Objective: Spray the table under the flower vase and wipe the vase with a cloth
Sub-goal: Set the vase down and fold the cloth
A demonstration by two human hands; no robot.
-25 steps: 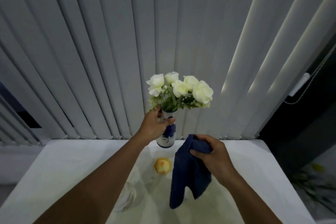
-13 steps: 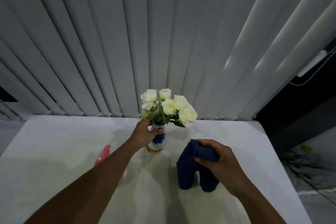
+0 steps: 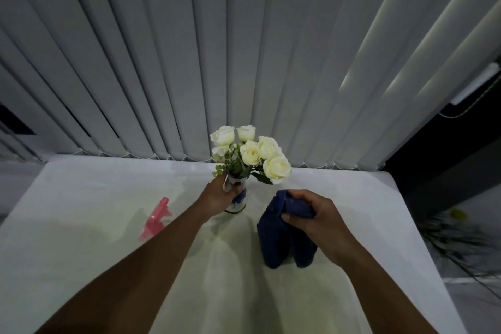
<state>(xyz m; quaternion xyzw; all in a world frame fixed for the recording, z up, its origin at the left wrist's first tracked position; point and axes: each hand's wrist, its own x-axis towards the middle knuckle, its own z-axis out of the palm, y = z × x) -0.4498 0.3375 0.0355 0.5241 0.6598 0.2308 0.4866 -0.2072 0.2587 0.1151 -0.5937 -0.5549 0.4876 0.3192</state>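
Scanning from the left, I see the pink spray bottle (image 3: 156, 221) lying on the white worktop (image 3: 81, 225), untouched and well apart from both hands. Next comes my left hand (image 3: 221, 196), closed around the upper body of the vase (image 3: 238, 199), which stands upright at the far middle of the worktop; I judge its base is on or just at the surface, though I cannot tell for sure. White roses (image 3: 252, 150) crowd its mouth and lean slightly right. Further right, my right hand (image 3: 311, 215) is clenched on the bunched top of the dark blue cloth (image 3: 284, 244), whose folds hang down to touch the worktop near the vase but not against it.

I judge the wiping is what is in hand. To do it well, I would keep the left grip firm and high so the vase cannot tip under the top-heavy blooms, bring the cloth against the lower body, and rub around it without brushing the petals.
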